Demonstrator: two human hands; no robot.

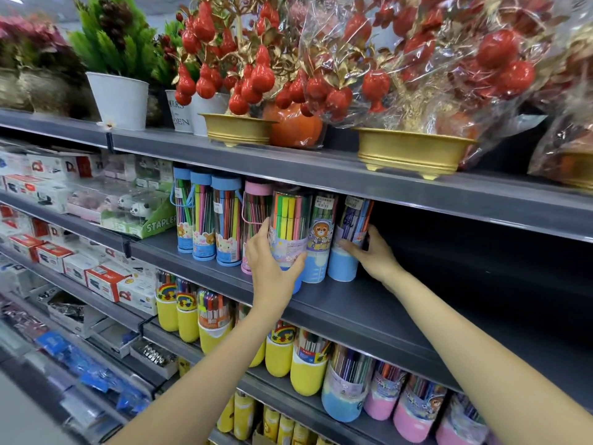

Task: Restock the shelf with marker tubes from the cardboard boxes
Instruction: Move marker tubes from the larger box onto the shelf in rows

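At the centre of the frame, the left hand (pixel 272 264) curls its fingers and thumb around the lower part of a clear marker tube (pixel 288 232) full of bright pens, holding it upright at the front edge of the grey shelf (pixel 346 303); just to the right, the right hand (pixel 373 253) wraps its fingers around another marker tube with a pale blue base (pixel 348 248), standing on the same shelf; a third tube with a bear picture (pixel 319 239) stands between them. Further left stand blue-capped tubes (pixel 205 216); gold pots of red fruit decorations (pixel 239 128) fill the shelf above, and yellow-based tubes (pixel 301 364) the shelf below.
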